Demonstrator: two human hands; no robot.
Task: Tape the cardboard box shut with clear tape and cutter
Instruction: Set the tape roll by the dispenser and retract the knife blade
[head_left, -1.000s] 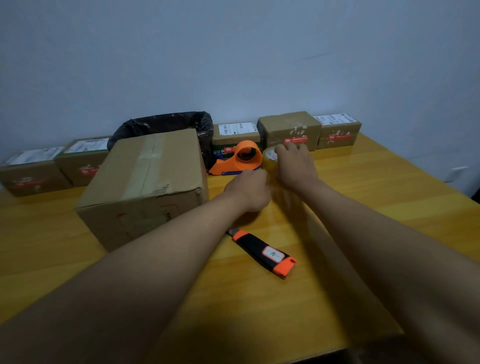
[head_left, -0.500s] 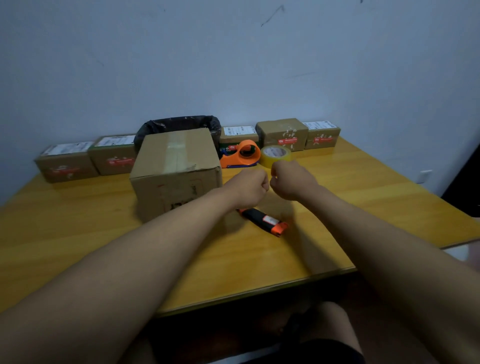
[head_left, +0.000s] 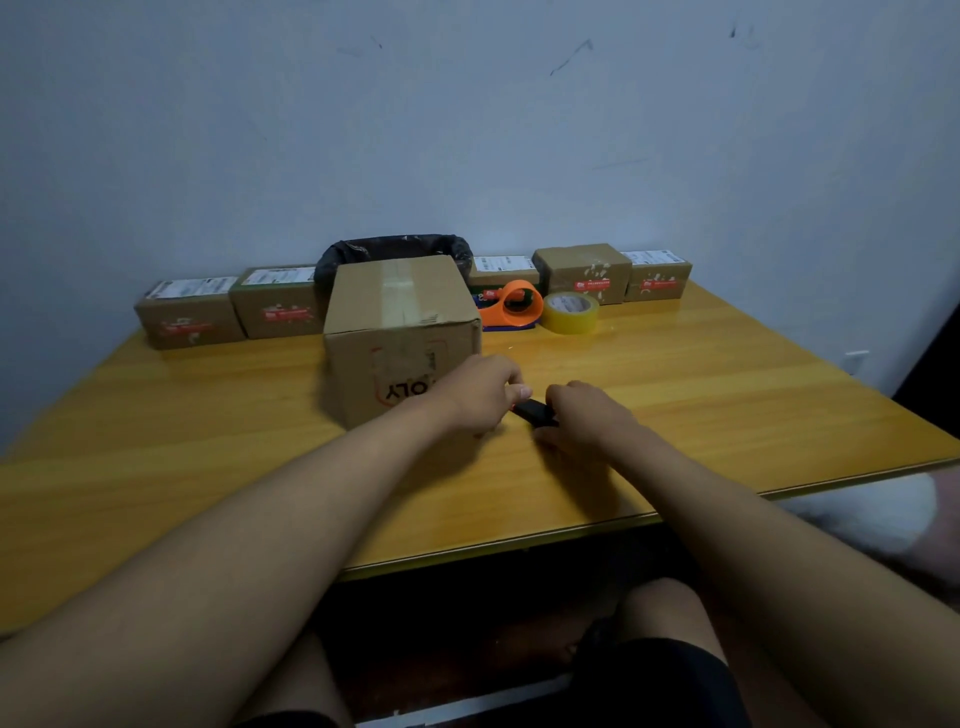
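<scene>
both hands have dropped from in front of the tape down onto the cutter (head_left: 532, 411), which lay untouched on the table half a second ago. my left hand (head_left: 480, 392) curls over the cutter's far end, fingers bent and narrow, thumb tip pressed by the orange bit; my right hand (head_left: 582, 418) covers the near end, fingers closed around the black body. only a short black stretch of the cutter shows between my hands, low against the table (head_left: 727, 395).

the cardboard box (head_left: 400, 332) stands just left of the cutter, touching my left wrist in this view, a strip of tape already along its top seam. beyond the cutter, well apart, sit the orange tape dispenser (head_left: 511, 306) and the clear tape roll (head_left: 570, 313), side by side. behind the box is a black-lined bin (head_left: 395, 247), and small parcels (head_left: 189, 314) line the wall on both sides.
</scene>
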